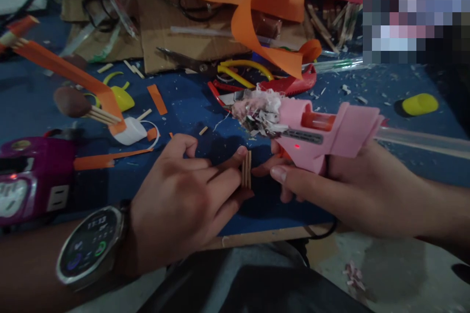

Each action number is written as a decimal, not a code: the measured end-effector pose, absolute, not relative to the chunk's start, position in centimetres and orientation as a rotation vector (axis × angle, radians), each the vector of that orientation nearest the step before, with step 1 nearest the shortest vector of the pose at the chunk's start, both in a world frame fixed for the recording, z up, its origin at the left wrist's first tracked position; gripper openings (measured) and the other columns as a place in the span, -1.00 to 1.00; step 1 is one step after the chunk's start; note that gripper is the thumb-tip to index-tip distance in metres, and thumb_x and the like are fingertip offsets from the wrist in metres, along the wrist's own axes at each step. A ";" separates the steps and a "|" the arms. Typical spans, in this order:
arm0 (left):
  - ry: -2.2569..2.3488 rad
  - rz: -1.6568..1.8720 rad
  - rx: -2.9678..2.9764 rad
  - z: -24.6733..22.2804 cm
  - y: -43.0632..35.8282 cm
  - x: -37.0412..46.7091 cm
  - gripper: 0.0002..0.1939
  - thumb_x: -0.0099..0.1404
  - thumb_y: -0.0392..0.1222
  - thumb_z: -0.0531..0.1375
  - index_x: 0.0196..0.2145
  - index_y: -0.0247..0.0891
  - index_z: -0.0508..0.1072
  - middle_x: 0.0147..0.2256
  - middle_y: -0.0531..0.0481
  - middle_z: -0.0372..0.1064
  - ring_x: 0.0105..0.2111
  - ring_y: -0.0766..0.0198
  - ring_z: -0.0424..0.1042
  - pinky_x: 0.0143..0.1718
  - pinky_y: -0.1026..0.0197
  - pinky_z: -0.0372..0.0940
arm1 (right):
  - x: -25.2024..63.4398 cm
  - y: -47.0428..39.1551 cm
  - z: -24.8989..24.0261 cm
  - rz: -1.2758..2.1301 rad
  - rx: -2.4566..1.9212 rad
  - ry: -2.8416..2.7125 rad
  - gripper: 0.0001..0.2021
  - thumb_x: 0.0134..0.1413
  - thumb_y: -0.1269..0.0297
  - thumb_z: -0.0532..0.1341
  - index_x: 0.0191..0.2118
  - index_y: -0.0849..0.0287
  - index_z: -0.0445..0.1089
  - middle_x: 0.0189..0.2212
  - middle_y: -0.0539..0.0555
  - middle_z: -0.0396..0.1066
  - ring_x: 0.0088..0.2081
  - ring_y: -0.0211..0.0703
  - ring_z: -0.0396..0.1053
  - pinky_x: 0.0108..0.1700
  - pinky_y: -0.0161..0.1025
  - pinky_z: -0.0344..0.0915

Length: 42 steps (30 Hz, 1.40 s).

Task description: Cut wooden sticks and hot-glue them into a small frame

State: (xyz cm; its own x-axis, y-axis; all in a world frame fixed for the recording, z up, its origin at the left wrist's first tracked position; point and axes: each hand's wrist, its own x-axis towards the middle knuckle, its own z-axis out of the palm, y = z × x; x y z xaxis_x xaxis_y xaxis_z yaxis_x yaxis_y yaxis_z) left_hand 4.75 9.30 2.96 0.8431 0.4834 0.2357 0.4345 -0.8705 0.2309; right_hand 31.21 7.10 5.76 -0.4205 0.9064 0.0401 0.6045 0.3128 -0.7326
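Note:
Near the table's front edge, my left hand (187, 190), with a smartwatch on its wrist, pinches several short wooden sticks (246, 171) that stand side by side between its fingers. My right hand (352, 181) is wrapped round the handle of a pink hot glue gun (323, 132). The gun points left, its red light is lit, and its nozzle end is covered by a clump of white and pinkish scraps (260, 110). A clear glue stick (422, 141) runs out of its back. The right fingertips are just right of the sticks.
Behind the gun lie red-handled cutters (293, 83), yellow handles (246, 66) and curled orange paper (257, 19). On the left are a purple device (40, 171), a white cap (128, 130) and orange strips (93, 161). A yellow piece (420, 104) sits at right; cardboard (172, 34) lies behind.

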 end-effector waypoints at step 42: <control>0.785 0.357 2.742 3.3 9.5 4.5 -0.82 0.66 -0.19 0.17 -0.02 -0.24 0.59 -0.45 0.11 0.54 -0.51 0.18 0.40 -0.07 -0.11 0.16 | 31.6 6.6 5.7 1.111 -1.538 -1.987 -0.69 0.48 0.03 0.24 -0.27 -0.01 0.64 -0.48 -0.02 0.60 -0.47 -0.04 0.55 -0.43 -0.10 0.44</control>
